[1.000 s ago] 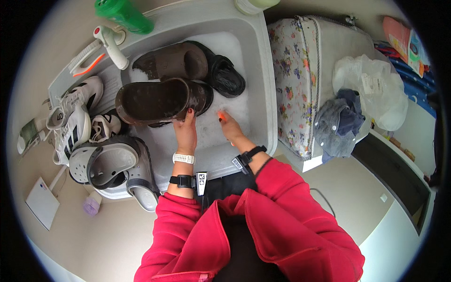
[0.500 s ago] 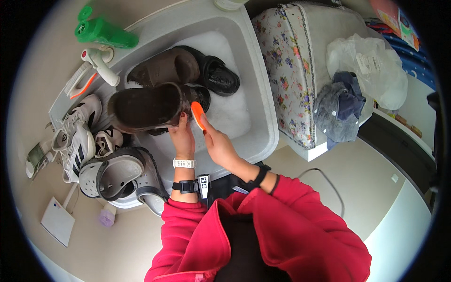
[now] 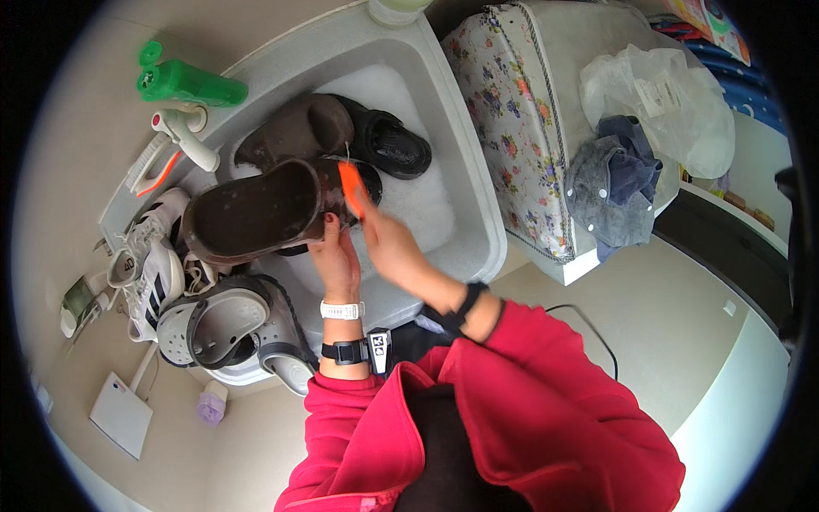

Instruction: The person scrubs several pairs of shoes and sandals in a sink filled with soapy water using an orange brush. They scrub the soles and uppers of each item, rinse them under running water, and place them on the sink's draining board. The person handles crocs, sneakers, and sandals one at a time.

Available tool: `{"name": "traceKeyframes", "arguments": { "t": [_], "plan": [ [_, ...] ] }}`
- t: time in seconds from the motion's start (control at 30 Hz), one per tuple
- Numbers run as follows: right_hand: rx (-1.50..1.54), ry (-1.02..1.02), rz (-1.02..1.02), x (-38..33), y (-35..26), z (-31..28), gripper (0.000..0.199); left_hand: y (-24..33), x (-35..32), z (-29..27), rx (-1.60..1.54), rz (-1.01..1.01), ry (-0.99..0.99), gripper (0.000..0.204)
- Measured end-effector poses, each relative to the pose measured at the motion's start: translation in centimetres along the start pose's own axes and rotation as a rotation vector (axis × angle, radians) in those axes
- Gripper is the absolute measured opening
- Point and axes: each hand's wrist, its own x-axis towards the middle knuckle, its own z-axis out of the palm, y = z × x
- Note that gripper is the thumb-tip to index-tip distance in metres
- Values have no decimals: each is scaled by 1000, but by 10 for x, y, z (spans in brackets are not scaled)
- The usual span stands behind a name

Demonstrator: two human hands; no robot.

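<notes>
The brown clog [image 3: 256, 213] is held up over the foamy sink [image 3: 465, 171], sole toward the person, tipped on its side. The left hand [image 3: 337, 260] grips its heel end, fingers closed tightly on the edge. The right hand [image 3: 388, 243] is closed around an orange brush [image 3: 350, 188], whose head touches the clog's heel end; the hand is a bit blurred.

Behind the clog, in the suds, lie a second brown clog [image 3: 299, 132] and a black shoe [image 3: 392, 145]. On the counter left of the sink lie a green bottle [image 3: 188, 84], a white and orange brush [image 3: 158, 166] and white sneakers [image 3: 149, 264]. Grey clogs [image 3: 226, 328] sit in a white basin [image 3: 230, 375] just beside the left wrist.

To the right of the sink stands a machine under a flowered cover [image 3: 512, 128], with grey clothing [image 3: 610, 192] and a clear plastic bag [image 3: 674, 102] on top.
</notes>
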Motion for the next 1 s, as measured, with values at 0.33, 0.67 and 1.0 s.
{"name": "traceKeyframes", "arguments": {
  "t": [0.33, 0.67, 1.0],
  "plan": [
    [-114, 50, -23, -7, -1, 1, 60, 22, 0, 9, 40, -109, 41, 44],
    [-206, 158, -35, 4, -11, -8, 58, 22, -16, 22, 68, -121, 133, 40],
    [-305, 312, -175, 4, -18, -19, 66, 22, -23, 21, 87, -88, 86, 42]
  ]
}}
